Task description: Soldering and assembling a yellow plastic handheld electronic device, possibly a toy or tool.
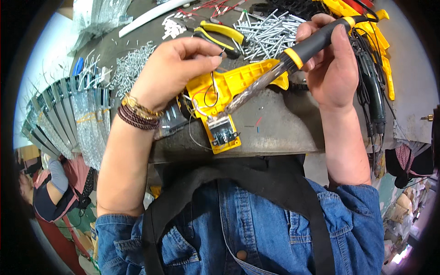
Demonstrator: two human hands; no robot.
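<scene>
My right hand [338,73] grips the black and yellow handle of a soldering iron [316,45]. Its metal barrel slants down to the left, and the tip ends at the wiring in an open yellow plastic tool housing [250,75]. My left hand [176,66] is closed in a pinch on a thin black wire [214,81] above that housing. In the housing's lower end sits a dark boxy component with metal terminals [223,133]. Thin white and red wires loop around its middle. The housing lies near the bench's front edge.
Yellow-handled pliers [220,34] lie beyond my left hand, between piles of long screws [268,34] and small screws [130,64]. Wired strip-like parts [64,114] fan out at left. A dark corded power screwdriver [373,87] hangs at right beside more yellow housings [387,59].
</scene>
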